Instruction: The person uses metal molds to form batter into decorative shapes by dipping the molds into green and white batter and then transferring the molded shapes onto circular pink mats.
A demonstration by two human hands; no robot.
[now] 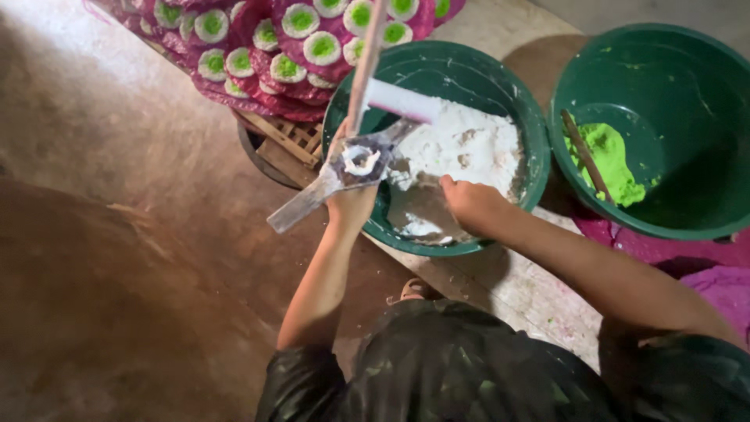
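A dark shirt (469,367) below the green basin (500,86); left hand (351,205) grips a metal cross-shaped tool (344,168) at its rim, right hand (469,202) cupped in white dough (469,144).

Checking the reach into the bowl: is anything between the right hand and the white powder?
Nothing visible. The right hand is already inside the green bowl, its fingers at the edge of the white powder.

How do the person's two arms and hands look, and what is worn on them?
Both arms are bare from the upper arm down to the left hand and the right hand. No gloves, rings or watch show. Short dark sleeves with a faint green pattern cover the shoulders.
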